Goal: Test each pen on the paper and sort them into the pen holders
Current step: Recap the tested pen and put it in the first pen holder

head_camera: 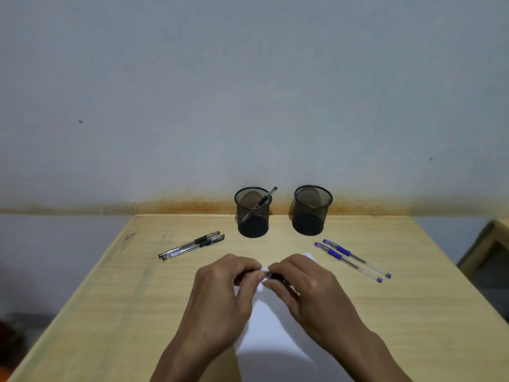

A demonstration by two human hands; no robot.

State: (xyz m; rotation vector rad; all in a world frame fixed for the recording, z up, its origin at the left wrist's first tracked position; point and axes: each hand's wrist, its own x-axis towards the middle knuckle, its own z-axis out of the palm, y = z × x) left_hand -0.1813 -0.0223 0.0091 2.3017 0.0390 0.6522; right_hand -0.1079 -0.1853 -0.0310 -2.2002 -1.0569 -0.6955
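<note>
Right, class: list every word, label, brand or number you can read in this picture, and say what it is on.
No text can be read.
Black pens: small barrel label, too blurred to read.
Blue pens: no legible print.
Pen holders, paper: no markings visible.

A plain room in a home or a small office, set up as a writing spot. A light wooden desk (385,312) stands against a bare grey wall (248,92) with a rusty-orange stain (192,204) along it, and two black mesh pen holders (312,209) stand at the back.
</note>
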